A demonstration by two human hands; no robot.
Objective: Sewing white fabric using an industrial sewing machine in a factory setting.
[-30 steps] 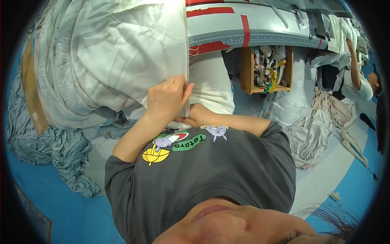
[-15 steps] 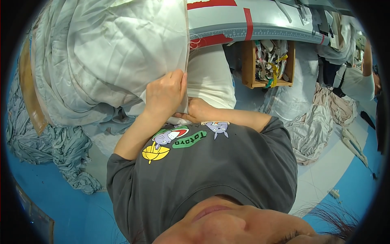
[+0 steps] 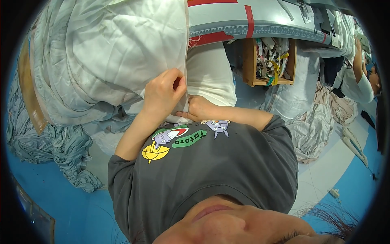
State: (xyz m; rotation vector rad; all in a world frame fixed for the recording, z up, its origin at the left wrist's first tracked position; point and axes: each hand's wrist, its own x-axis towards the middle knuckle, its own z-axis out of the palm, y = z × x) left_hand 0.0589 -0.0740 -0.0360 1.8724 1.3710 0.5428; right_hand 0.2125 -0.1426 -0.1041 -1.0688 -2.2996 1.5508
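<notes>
A wide sheet of shiny white fabric (image 3: 122,44) lies heaped and draped in front of me, its straight hemmed edge running away from my body. My left hand (image 3: 164,91) rests on this edge with its fingers curled in and closed at the hem; a dark hollow shows inside the curl. Closer to my body, my right hand (image 3: 199,107) pinches the lower end of the same edge, thumb pointing left. The tips of its fingers are partly hidden by the cloth. Beneath and right of the edge is another smooth white cloth (image 3: 209,75).
A sewing-machine table with a ruler strip (image 3: 276,31) and red tape stands ahead. Under it hangs a wooden drawer (image 3: 248,65) full of scraps. Grey-green cloth (image 3: 73,158) lies at left, pale cloth (image 3: 308,138) at right. A person (image 3: 357,85) works at far right.
My left hand has rolled slightly, so the hollow inside its curled fingers now shows. The right hand stays almost in place. The far-right person's arm has shifted.
</notes>
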